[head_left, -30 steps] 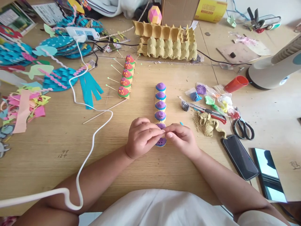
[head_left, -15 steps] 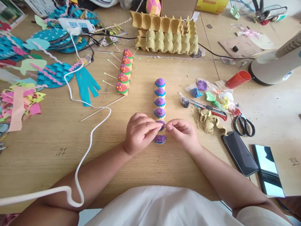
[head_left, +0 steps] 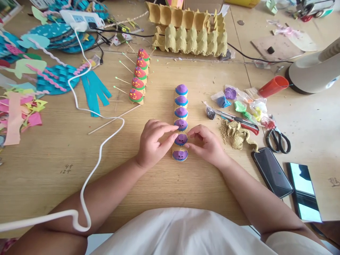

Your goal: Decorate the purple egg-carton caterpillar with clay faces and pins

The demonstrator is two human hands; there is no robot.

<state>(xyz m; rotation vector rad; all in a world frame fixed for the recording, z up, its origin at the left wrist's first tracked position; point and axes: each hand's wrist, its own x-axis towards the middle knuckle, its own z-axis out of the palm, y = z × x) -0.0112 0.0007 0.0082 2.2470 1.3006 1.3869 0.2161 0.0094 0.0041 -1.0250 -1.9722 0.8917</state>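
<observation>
An upright row of egg-carton cups (head_left: 181, 112), capped in purple with blue rims, stands lengthwise before me. The nearest cups carry small dark faces; the second from the front, a purple cup (head_left: 181, 139), lies between my hands. To its left is my left hand (head_left: 155, 141), thumb and index finger apart, fingertips close to the row. On the other side my right hand (head_left: 205, 145) has its thumb and forefinger spread by the same cup. Nothing shows in either hand. Farther back left stands a second row of cups (head_left: 138, 83), red and green with smiling faces and green-tipped sticks.
Clay bags (head_left: 240, 106), a box cutter (head_left: 239, 122), scissors (head_left: 277, 138) and phones (head_left: 272, 171) lie right. Egg cartons (head_left: 195, 39) sit at the back. A white cable (head_left: 101, 152) runs along the left, near blue woven paper (head_left: 57, 78). A red cup (head_left: 273, 86) lies tipped.
Both hands have parted their pinched fingers and drawn slightly away from the second purple cup, so its dark face now shows. The whole view has shifted slightly.
</observation>
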